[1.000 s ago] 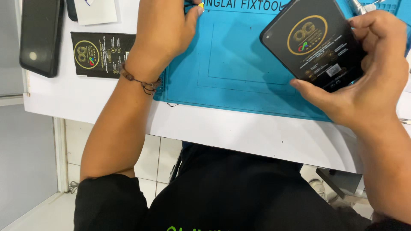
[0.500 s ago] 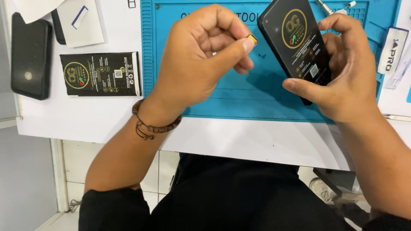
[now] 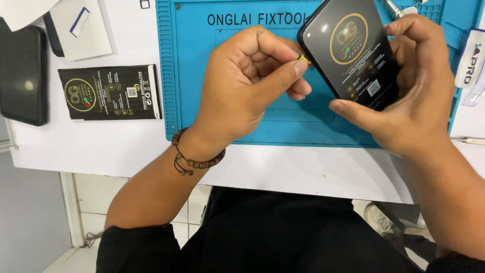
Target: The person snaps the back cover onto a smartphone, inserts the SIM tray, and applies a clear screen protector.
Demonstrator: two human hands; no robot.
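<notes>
My right hand (image 3: 404, 96) grips a black phone (image 3: 351, 50) tilted over the blue work mat (image 3: 212, 65); a film with a gold round emblem covers its face. My left hand (image 3: 247, 86) pinches a small yellow tray-like piece (image 3: 304, 59) between thumb and forefinger, right against the phone's left edge. A beaded bracelet (image 3: 194, 159) circles my left wrist.
A flat black packet with a gold emblem (image 3: 108, 92) lies on the white table (image 3: 101, 146) left of the mat. Further left lies a black phone (image 3: 22, 76), with a white card (image 3: 81, 28) above. Metal tools (image 3: 399, 7) and a white packet (image 3: 470, 58) sit at the right.
My left hand came down from the mat's top edge with the small yellow piece and brought it to the phone's side. The phone has swung more upright in my right hand.
</notes>
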